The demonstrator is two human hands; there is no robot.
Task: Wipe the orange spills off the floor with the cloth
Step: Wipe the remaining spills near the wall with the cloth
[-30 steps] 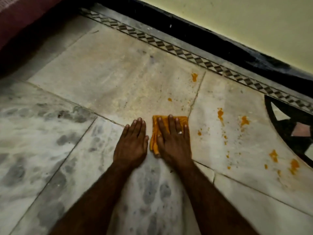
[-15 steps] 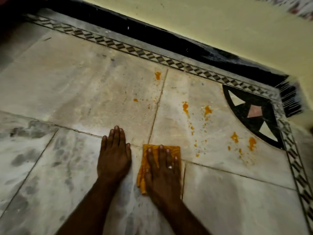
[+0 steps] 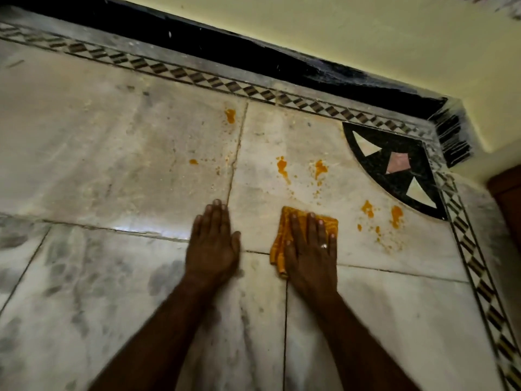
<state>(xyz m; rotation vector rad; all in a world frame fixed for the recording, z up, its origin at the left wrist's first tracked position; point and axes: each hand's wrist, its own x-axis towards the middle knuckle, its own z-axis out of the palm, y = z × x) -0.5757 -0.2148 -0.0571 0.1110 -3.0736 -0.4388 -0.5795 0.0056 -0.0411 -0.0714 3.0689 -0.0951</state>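
Observation:
My right hand (image 3: 311, 252) lies flat, fingers spread, on a folded orange cloth (image 3: 277, 249) and presses it to the marble floor (image 3: 112, 165). My left hand (image 3: 212, 244) rests palm down on the bare floor just left of the cloth, holding nothing. Orange spills lie beyond the cloth: one streak (image 3: 282, 167) and a blotch (image 3: 320, 167) straight ahead, two blotches (image 3: 368, 208) (image 3: 397, 215) to the right near the inlay, a drop (image 3: 193, 161) and a spot (image 3: 230, 115) farther left. Small orange specks are scattered among them.
A black corner inlay (image 3: 375, 162) with pale triangles sits at the right. A diamond-pattern border strip (image 3: 197, 77) runs along the black skirting (image 3: 225, 49) and yellow wall (image 3: 338, 29). A brown wooden edge (image 3: 507, 198) shows at far right.
My right hand has slid the cloth forward and to the right over the tile joint, closer to the spills. The left hand has followed. The view has shifted toward the room's corner.

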